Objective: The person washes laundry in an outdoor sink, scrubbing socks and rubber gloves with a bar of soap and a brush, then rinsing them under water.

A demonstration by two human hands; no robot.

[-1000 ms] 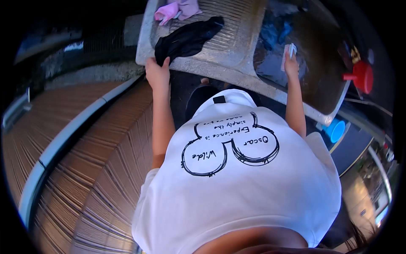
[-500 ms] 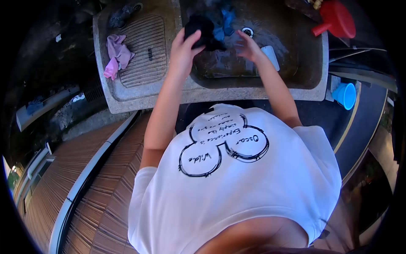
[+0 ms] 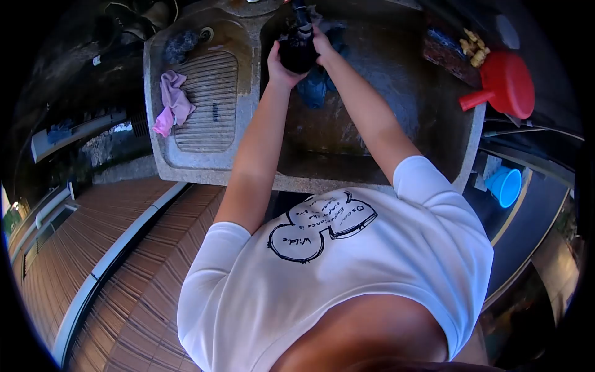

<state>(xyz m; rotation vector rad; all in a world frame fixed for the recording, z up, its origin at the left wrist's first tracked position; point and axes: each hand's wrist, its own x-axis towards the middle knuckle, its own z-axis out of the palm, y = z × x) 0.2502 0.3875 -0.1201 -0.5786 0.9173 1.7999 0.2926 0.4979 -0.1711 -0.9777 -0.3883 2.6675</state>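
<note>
Both my hands cup a bunched black cloth (image 3: 297,56) under a dark tap (image 3: 302,15) at the far side of the stone sink (image 3: 372,155). My left hand (image 3: 282,68) is curled round the left side of the cloth, and my right hand (image 3: 320,44) grips its right side. Just below them in the basin lies a blue cloth (image 3: 313,92), partly hidden by the hands. On the ribbed washboard (image 3: 211,102) to the left rest a mauve cloth (image 3: 176,99) and a small pink one (image 3: 163,123).
A dark wet bundle (image 3: 180,46) lies at the washboard's far left, near a drain (image 3: 206,34). Over the sink's right edge sits a red dipper (image 3: 508,84), beside a yellowish object (image 3: 474,48). A blue bucket (image 3: 504,186) stands lower right.
The black cloth went from the washboard over to the basin, then up under the tap. My right hand let go of the white and pink object and joined my left on the cloth.
</note>
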